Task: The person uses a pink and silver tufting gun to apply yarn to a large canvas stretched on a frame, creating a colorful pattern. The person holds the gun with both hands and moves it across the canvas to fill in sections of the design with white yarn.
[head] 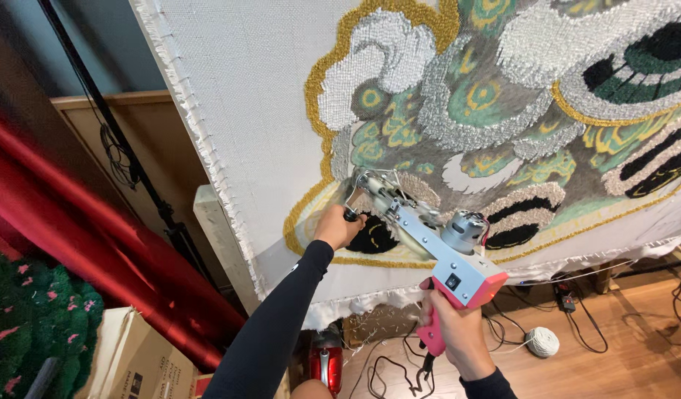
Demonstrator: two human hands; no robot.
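Woven white backing cloth (259, 111) already carries dense gold, green, grey and black pile; its left side stays bare. Left hand (337, 225) clasps the front handle, right hand (453, 329) the pink grip, of the grey tufting gun (429, 244) pressed against the lower edge.

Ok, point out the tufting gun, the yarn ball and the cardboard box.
tufting gun (459, 270): head view, on its grey body.
yarn ball (542, 341): head view, middle of the white ball on the floor.
cardboard box (137, 355): head view, on its side panel.
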